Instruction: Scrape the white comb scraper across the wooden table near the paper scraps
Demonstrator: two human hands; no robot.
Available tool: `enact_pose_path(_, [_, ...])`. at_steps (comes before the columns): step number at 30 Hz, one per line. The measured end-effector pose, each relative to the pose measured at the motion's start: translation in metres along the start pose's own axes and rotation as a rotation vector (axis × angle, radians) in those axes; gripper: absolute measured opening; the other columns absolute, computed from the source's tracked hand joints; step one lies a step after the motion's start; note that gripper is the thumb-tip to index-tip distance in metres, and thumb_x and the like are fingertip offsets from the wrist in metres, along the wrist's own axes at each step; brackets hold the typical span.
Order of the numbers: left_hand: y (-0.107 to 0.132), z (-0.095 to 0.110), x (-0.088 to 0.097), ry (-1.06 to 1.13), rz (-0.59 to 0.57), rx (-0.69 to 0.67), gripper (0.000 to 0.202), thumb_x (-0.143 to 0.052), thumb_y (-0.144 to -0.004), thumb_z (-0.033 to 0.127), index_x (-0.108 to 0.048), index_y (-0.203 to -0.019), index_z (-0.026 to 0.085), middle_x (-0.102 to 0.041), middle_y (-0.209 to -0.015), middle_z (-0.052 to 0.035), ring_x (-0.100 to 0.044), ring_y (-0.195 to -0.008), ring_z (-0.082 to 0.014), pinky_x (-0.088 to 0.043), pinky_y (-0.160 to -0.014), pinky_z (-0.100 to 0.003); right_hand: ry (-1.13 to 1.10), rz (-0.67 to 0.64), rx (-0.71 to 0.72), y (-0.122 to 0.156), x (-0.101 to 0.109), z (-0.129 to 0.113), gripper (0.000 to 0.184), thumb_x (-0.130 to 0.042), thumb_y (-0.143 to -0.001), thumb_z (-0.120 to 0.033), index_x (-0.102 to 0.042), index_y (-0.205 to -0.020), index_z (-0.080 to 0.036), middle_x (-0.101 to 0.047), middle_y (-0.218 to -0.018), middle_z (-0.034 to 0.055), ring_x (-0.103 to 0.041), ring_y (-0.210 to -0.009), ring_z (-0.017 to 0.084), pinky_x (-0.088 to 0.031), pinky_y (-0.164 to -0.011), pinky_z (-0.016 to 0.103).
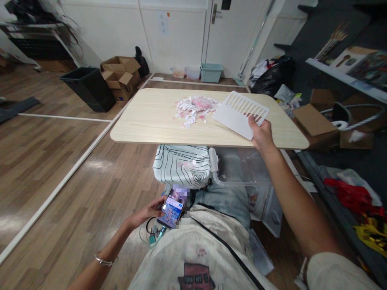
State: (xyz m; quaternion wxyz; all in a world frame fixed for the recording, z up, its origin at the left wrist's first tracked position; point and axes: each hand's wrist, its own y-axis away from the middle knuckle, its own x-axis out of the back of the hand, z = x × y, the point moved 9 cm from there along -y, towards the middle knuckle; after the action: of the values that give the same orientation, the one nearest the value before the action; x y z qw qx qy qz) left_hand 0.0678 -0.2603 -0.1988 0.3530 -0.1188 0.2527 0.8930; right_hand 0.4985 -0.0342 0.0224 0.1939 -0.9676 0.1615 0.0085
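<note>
In my right hand is a flat white plastic panel with a row of slots, gripped by its near right side and held tilted over the table's right half. My thumb lies on top of the panel. Left of it, a loose heap of white and pink paper-like scraps lies spread on the pale wooden table. Down at my lap, my left hand holds a lit smartphone by its left edge, fingers partly over the screen. A teal cable runs from the phone's lower end.
Below the tabletop sit a white black-lined padded case and a clear plastic box. A black bin and cardboard boxes stand at left. An open carton and a shelf flank the right.
</note>
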Motion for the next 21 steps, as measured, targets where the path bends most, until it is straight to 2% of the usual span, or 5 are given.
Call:
enact_pose_path(7, [0.0008, -0.0047, 0.0015, -0.040, 0.011, 0.030, 0.062, -0.081, -0.077, 0.020, -0.065, -0.136, 0.025, -0.064, -0.145, -0.0083, -0.053, -0.136, -0.0353, -0.038, -0.117, -0.047, -0.005, 0.012, -0.009, 0.0007, -0.0005, -0.0010, 0.068, -0.087, -0.060, -0.077, -0.072, -0.100, -0.023, -0.080, -0.107, 0.0093, -0.072, -0.122, 0.033, -0.056, -0.110, 0.051])
enact_pose_path(13, [-0.0002, -0.0047, -0.0014, -0.098, 0.018, 0.048, 0.075, -0.084, -0.074, 0.025, -0.059, -0.144, 0.024, -0.065, -0.143, -0.0102, -0.053, -0.136, -0.0376, -0.040, -0.118, -0.049, 0.003, 0.003, -0.015, 0.0008, -0.0004, -0.0004, 0.067, -0.086, -0.062, -0.076, -0.072, -0.100, -0.023, -0.080, -0.106, 0.0089, -0.073, -0.121, 0.032, -0.058, -0.108, 0.050])
enact_pose_path(17, [-0.0016, -0.0048, -0.0022, -0.107, 0.036, 0.052, 0.076, -0.086, -0.072, 0.024, -0.060, -0.143, 0.023, -0.066, -0.140, -0.0111, -0.053, -0.135, -0.0382, -0.040, -0.118, -0.050, -0.007, 0.012, -0.025, 0.0011, 0.0010, 0.0004, 0.067, -0.087, -0.060, -0.076, -0.072, -0.098, -0.023, -0.081, -0.103, 0.0075, -0.075, -0.116, 0.031, -0.057, -0.109, 0.049])
enact_pose_path(21, [-0.0022, -0.0065, -0.0022, -0.075, 0.046, 0.029, 0.082, -0.088, -0.072, 0.024, -0.056, -0.148, 0.024, -0.064, -0.146, -0.0116, -0.052, -0.140, -0.0391, -0.038, -0.120, -0.052, -0.030, 0.015, -0.036, 0.0017, 0.0010, -0.0005, 0.067, -0.089, -0.058, -0.074, -0.072, -0.096, -0.022, -0.081, -0.101, 0.0073, -0.076, -0.112, 0.030, -0.057, -0.109, 0.049])
